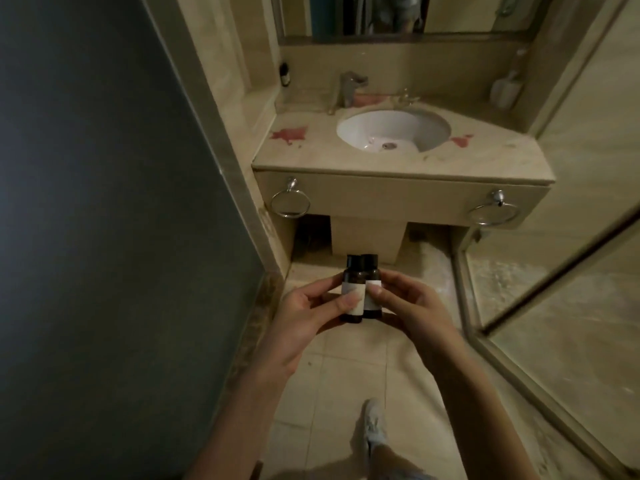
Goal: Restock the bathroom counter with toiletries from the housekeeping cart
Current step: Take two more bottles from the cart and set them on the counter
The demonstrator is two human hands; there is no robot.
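a dark grey-green panel (104,202) fills the left side of the head view. a glass shower enclosure (571,271) with a metal frame takes up the right side. pale floor tiles (346,368) run between them. the beige stone counter (398,164) stands against the far wall, below a mirror (467,15). a white oval basin (391,129) is set into the counter top, with a chrome faucet (349,88) behind its left rim.

the left hand (301,317) and the right hand (415,306) are raised together in front of the body, over the floor and short of the counter. each hand grips one bottle, with the thumb on the label and the fingers curled behind. the left bottle (351,291) and the right bottle (370,266) are dark brown with black caps and pale labels. they stand upright, side by side and touching, the left one slightly nearer the camera. the label text is too blurred to read.

one towel ring (289,202) hangs at the left of the counter front, and a second towel ring (493,211) at the right. a pale shoe (374,427) rests on the tiles below the hands. a red stain (289,135) marks the counter left of the basin, and a smaller red stain (462,140) marks it on the right. a small dark bottle (284,74) stands in the counter's back left corner.
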